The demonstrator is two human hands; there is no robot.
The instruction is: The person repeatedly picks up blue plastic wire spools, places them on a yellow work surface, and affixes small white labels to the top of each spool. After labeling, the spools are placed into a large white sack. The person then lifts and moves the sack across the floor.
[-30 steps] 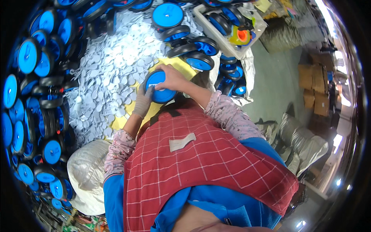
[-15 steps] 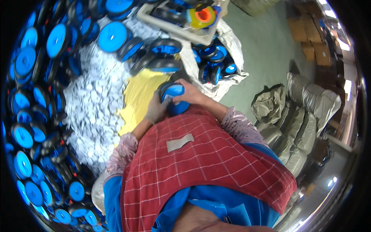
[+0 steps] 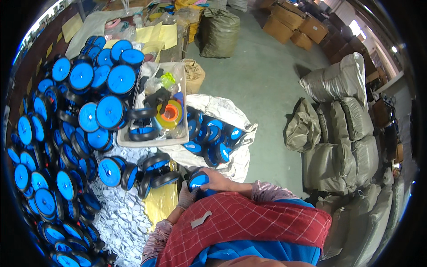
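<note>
Close against my red checked apron (image 3: pixel 249 218), I hold a blue wheel with a black tyre (image 3: pixel 198 179) between both hands. My left hand (image 3: pixel 185 197), in a pale glove, is closed round its left and lower side. My right hand (image 3: pixel 215 181), bare, grips it from the right with the fingers over its upper edge. A small white label shows on the blue face, partly hidden by the fingers. Just beyond my hands lie several more wheels with black tyres (image 3: pixel 163 179) on a yellow sheet (image 3: pixel 161 202).
Blue wheels (image 3: pixel 66 182) are heaped on the left beside a pile of white labels (image 3: pixel 116 218). A plastic bin (image 3: pixel 153 143) holds tape and small items. An open white sack (image 3: pixel 242 116) contains labelled wheels. Stuffed sacks (image 3: pixel 351 164) stand right; cartons (image 3: pixel 287 22) lie farther off.
The view has tilted up, so more of the bin, floor and far sacks shows. Both hands still hold the wheel, whose white label now shows more plainly.
</note>
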